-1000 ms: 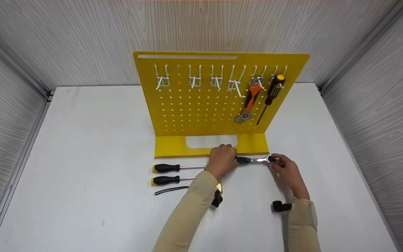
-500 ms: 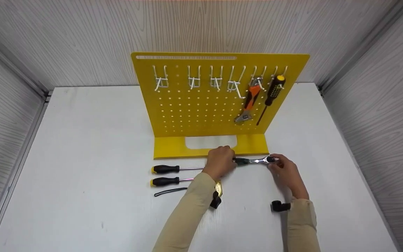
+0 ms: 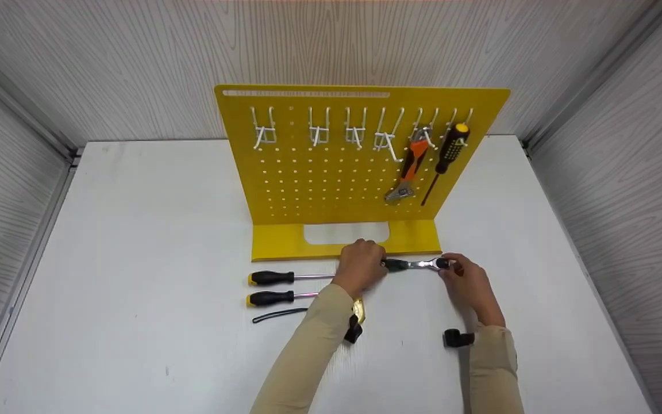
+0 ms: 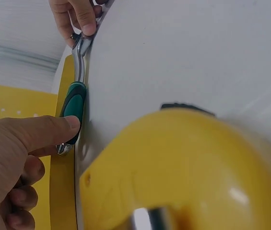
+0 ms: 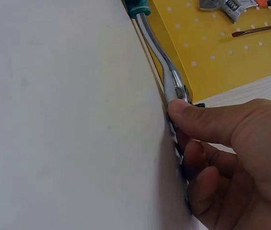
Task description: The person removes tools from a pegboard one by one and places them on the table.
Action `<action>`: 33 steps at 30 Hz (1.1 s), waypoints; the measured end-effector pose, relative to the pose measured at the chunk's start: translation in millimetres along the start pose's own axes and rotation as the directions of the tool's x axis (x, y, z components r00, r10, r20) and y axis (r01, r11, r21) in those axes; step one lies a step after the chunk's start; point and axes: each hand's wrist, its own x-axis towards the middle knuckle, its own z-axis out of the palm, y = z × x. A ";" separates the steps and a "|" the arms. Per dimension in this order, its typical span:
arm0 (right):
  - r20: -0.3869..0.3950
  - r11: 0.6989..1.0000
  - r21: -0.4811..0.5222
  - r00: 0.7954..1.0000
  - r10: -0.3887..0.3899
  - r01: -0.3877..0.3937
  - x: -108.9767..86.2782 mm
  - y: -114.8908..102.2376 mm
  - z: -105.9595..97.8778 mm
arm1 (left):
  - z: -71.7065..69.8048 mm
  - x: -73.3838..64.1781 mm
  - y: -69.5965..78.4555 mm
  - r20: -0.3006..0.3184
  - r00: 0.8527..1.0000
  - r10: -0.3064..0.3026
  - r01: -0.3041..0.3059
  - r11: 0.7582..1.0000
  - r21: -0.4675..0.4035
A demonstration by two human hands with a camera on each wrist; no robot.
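A ratchet wrench (image 3: 417, 264) with a chrome shaft and a green-and-black handle lies lengthwise along the front edge of the yellow pegboard's base. My left hand (image 3: 361, 267) pinches the handle's end; in the left wrist view the thumb lies over the green handle (image 4: 74, 105). At the other end, my right hand (image 3: 473, 287) pinches the ratchet head between thumb and fingers, which partly hide it. Close to the left wrist is a rounded yellow object (image 4: 173, 167), large and blurred in the left wrist view, and mostly covered by the sleeve in the head view.
Two black-and-yellow screwdrivers (image 3: 272, 278) and a black cord loop (image 3: 279, 314) lie left of the left forearm. Behind the hands stands the yellow pegboard (image 3: 331, 184) with several white hooks, an adjustable wrench (image 3: 414, 161) and a hanging screwdriver (image 3: 451, 149). Walls enclose the white table (image 3: 135, 230).
Both hands and the ratchet wrench have shifted very slightly left, with the same grips. The view itself has moved a little. The hanging tools look unchanged.
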 end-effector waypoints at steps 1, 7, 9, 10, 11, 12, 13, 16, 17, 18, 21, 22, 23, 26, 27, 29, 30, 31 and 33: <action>-0.002 1.000 0.001 1.000 -0.003 0.003 0.0 0.3 0.1 | 0.1 -0.2 -0.2 0.000 1.000 -0.003 0.003 1.000 -0.001; -0.005 1.000 0.020 1.000 0.010 -0.010 -0.1 1.0 -0.4 | -1.6 -1.3 -1.2 0.025 0.999 -0.035 0.036 0.998 -0.060; -0.002 1.000 0.024 1.000 0.010 -0.010 0.1 0.8 -0.7 | -2.7 -1.8 -1.6 0.035 0.998 -0.044 0.047 0.996 -0.082; -0.001 1.000 0.026 1.000 0.012 -0.012 0.1 0.7 -1.1 | -3.3 -1.9 -1.8 0.035 0.998 -0.045 0.048 0.995 -0.087; 0.000 0.999 0.029 1.000 0.016 -0.016 0.1 0.7 -1.4 | -3.9 -2.0 -2.1 0.036 0.998 -0.045 0.048 0.995 -0.089; 0.002 0.999 0.028 1.000 0.018 -0.018 0.0 0.8 -1.8 | -4.4 -1.9 -2.4 0.037 0.998 -0.046 0.049 0.995 -0.091; 0.004 0.999 0.029 1.000 0.021 -0.021 0.1 0.9 -2.2 | -5.1 -2.1 -2.7 0.040 0.998 -0.047 0.051 0.994 -0.094; 0.004 0.999 0.039 0.999 0.034 -0.034 0.0 1.1 -2.7 | -6.0 -1.8 -4.4 0.058 0.997 -0.056 0.062 0.993 -0.103; 0.006 0.998 0.043 0.999 0.037 -0.037 0.0 1.2 -2.8 | -6.1 -1.9 -5.0 0.067 0.996 -0.062 0.070 0.991 -0.111; 0.005 0.998 0.046 0.999 0.039 -0.040 0.0 1.3 -2.6 | -6.2 -1.9 -5.6 0.074 0.995 -0.069 0.077 0.990 -0.119; 0.004 0.998 0.053 0.999 0.047 -0.047 0.5 1.7 -1.6 | -5.8 -2.5 -7.5 0.084 0.993 -0.077 0.088 0.986 -0.139; 0.003 0.997 0.056 0.999 0.050 -0.051 0.4 1.7 -1.3 | -5.7 -2.7 -8.0 0.085 0.993 -0.079 0.091 0.985 -0.148; 0.004 0.997 0.053 0.999 0.048 -0.048 0.4 1.9 -0.9 | -5.7 -3.2 -8.4 0.085 0.993 -0.079 0.091 0.984 -0.154; -0.001 0.997 0.055 0.999 0.049 -0.049 0.0 2.2 -0.2 | -4.8 -4.3 -9.6 0.084 0.993 -0.085 0.099 0.978 -0.182; -0.001 0.998 0.056 0.999 0.043 -0.042 -0.3 2.2 0.0 | -4.5 -4.6 -10.0 0.083 0.993 -0.089 0.103 0.976 -0.190; -0.006 0.998 0.055 1.000 0.029 -0.029 -1.0 2.1 0.3 | -4.0 -5.5 -10.5 0.077 0.993 -0.094 0.108 0.973 -0.203; -0.011 0.998 0.058 1.000 0.027 -0.026 -1.1 2.0 0.5 | -3.9 -5.8 -10.8 0.075 0.993 -0.095 0.109 0.972 -0.209; -0.014 0.998 0.060 1.000 0.023 -0.022 -1.3 2.1 0.6 | -4.0 -6.2 -11.1 0.072 0.993 -0.095 0.108 0.972 -0.208; -0.021 0.998 0.064 1.000 0.016 -0.015 -1.8 1.8 1.0 | -4.4 -6.8 -11.3 0.069 0.993 -0.091 0.104 0.972 -0.209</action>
